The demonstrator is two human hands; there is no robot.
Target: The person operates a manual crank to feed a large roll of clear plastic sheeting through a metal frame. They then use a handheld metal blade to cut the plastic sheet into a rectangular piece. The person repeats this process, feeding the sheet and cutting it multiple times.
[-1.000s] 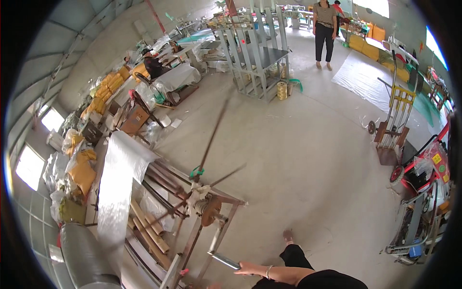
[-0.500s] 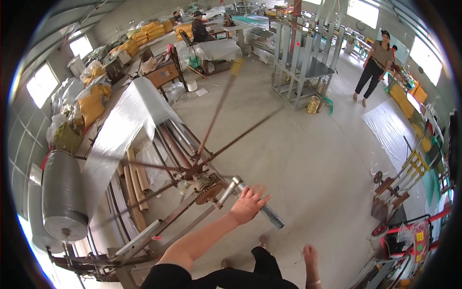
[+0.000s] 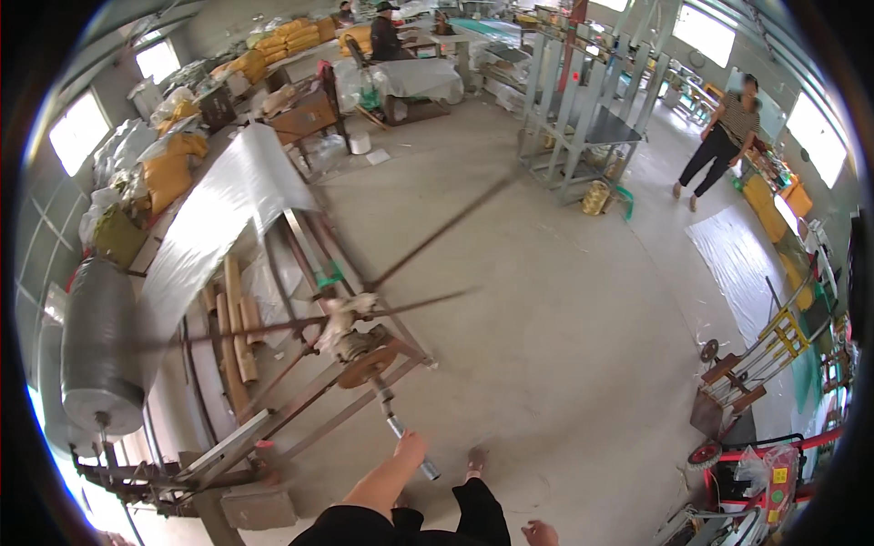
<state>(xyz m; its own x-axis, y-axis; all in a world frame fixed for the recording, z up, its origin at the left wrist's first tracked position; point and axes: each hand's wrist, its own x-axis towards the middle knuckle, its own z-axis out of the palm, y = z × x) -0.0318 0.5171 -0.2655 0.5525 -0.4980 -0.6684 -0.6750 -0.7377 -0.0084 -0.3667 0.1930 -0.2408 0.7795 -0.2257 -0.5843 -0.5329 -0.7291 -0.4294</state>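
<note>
My left hand (image 3: 411,448) is wrapped round the metal tube handle (image 3: 429,470) of a crank, low in front of me. The crank joins a rusty round gear (image 3: 368,366) on the shaft of a winding frame. Long thin spokes (image 3: 446,231) spread from its hub, some smeared by motion. Grey plastic film (image 3: 223,196) runs over the frame's bars from a big grey roll (image 3: 103,350) at the left. My right hand (image 3: 540,533) hangs at the lower edge, partly cut off, its fingers loosely apart with nothing visible in them.
Cardboard tubes (image 3: 238,318) lie under the film. A grey metal rack (image 3: 583,136) stands at the far right, with a person (image 3: 724,141) beside it. Hand trucks (image 3: 746,364) line the right side. Another person (image 3: 387,36) sits at a table at the back left.
My left hand has closed round the handle and come down toward me with the crank. The spokes have turned. My right hand has dropped lower and left.
</note>
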